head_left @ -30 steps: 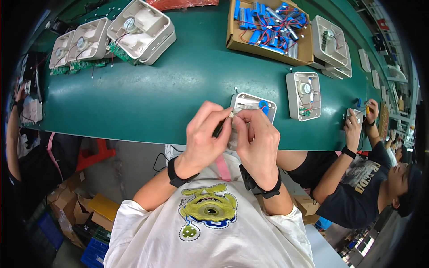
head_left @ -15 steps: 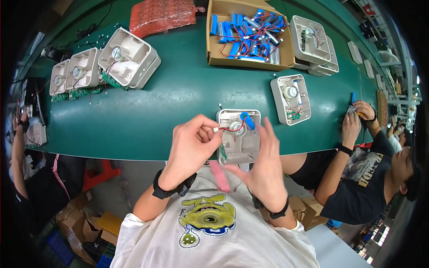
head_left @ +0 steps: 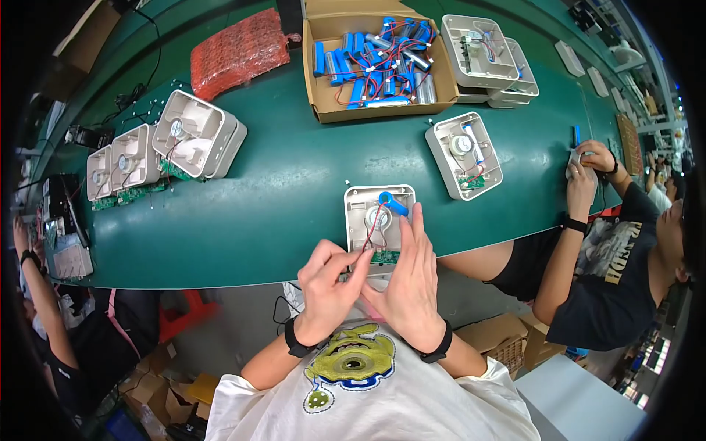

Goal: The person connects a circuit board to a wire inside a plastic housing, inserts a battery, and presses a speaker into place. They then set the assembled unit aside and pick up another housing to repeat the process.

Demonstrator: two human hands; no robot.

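In front of me, near the table edge, a white plastic case [head_left: 351, 220] lies with its open side up. Inside it sit a round speaker [head_left: 379, 218] and a blue cylindrical battery [head_left: 395, 204], tilted near the upper right. A green circuit board [head_left: 385, 257] shows at the case's near end. My left hand [head_left: 329, 285] is closed, thumb and fingers pinching the end of the battery's red-and-black lead [head_left: 372, 231] by the board's left end; the plug is hidden. My right hand [head_left: 409, 294] has its fingers stretched along the case's right side, beside the board.
A cardboard box [head_left: 382, 113] of wired blue batteries stands at the back. More white cases stand left [head_left: 193, 132], back right [head_left: 478, 55] and right [head_left: 465, 156]. Red bubble wrap [head_left: 239, 53] lies back left. Another person's hands [head_left: 588, 165] work at the right.
My left hand has brought the lead's end down to the circuit board. My right hand has moved in beside it. The board now lies crosswise at the case's near end. The view has shifted.
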